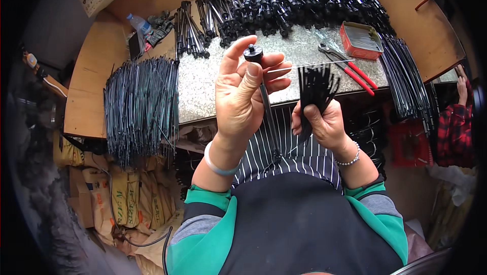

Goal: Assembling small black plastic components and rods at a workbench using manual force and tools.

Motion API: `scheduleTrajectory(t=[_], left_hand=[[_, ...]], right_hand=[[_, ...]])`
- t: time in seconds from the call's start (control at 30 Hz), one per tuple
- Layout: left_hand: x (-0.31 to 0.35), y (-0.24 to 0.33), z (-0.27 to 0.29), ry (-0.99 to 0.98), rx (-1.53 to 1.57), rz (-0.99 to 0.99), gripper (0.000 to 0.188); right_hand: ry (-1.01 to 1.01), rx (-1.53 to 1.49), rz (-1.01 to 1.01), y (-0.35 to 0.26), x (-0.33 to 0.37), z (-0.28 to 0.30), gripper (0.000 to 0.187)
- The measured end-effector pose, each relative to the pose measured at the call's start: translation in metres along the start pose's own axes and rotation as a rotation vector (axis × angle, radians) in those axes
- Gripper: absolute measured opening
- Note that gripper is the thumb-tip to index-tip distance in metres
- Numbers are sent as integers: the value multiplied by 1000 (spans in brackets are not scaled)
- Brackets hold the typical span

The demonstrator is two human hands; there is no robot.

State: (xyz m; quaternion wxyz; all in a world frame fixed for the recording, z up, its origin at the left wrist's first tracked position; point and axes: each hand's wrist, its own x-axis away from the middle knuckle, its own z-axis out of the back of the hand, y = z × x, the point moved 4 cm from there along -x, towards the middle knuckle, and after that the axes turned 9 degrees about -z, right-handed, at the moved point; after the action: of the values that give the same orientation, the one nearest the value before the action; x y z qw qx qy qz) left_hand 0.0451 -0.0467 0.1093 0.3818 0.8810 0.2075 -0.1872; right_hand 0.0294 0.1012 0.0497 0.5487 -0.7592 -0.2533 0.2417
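Observation:
My left hand [237, 95] is raised over the bench edge, closed round a thin dark rod with a round black cap [253, 53] at its top. The rod hangs down toward my striped apron. A thin straight pale wire [284, 69] runs from the fingers of this hand out to the right. Below the wire, my right hand [325, 123] pinches a bundle of flat black strips [315, 90] between thumb and fingers. The upper ends of the strips fan out and meet the wire. Whether the wire passes through them, I cannot tell.
Black-capped rods [264, 6] lie heaped along the back of the speckled bench [198, 87]. Dark strands drape over its front at left [142, 107] and right [406, 79]. Red-handled pliers [355, 74] lie beside a red tin [361, 41] of thin wires. A person's checked sleeve [456, 135] shows far right.

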Motion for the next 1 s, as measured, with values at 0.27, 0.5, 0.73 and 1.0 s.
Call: scheduleTrajectory(t=[0.27,0.5,0.73,1.0], left_hand=[[4,-13,2,87,14,-6,39],[5,-18,-1,132,34,-31,37],[9,-24,2,195,-11,-89,34],[12,-32,-5,243,-105,-102,31]], right_hand=[[-46,27,7,-2,-13,-12,39],[-51,8,-23,2,-18,-11,37],[-39,-1,-27,9,-19,-10,35],[224,480,367,10,-24,-10,38]])
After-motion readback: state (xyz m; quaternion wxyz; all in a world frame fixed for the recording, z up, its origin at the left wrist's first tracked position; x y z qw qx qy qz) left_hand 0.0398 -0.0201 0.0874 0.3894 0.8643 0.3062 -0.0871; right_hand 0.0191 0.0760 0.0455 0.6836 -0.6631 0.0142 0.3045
